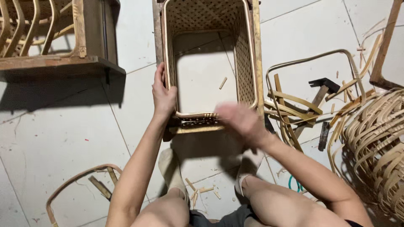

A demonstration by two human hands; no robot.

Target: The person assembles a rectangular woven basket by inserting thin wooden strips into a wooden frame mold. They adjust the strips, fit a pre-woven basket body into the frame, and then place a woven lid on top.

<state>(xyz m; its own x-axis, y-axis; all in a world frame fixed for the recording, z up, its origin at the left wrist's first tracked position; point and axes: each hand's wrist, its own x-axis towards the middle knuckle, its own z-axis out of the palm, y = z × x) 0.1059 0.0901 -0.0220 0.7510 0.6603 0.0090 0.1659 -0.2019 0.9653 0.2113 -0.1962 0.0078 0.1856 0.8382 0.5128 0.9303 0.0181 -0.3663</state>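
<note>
A tall open-topped woven rattan basket (246, 63) stands on the tiled floor in front of me, its perforated walls framed by a pale cane rim. My left hand (162, 94) rests flat against the basket's left wall near the front corner, fingers up along the rim. At the basket's front right corner my right hand (240, 122) is blurred by motion; whether it holds anything cannot be made out. A short wood peg (222, 83) lies on the floor inside the basket.
A hammer (318, 96) lies among bent cane strips (294, 105) right of the basket. Stacked cane hoops (378, 143) fill the far right. A wooden frame with curved cane pieces (50, 38) sits upper left, a bent cane loop (80, 180) lower left. Wood scraps (202, 191) lie between my feet.
</note>
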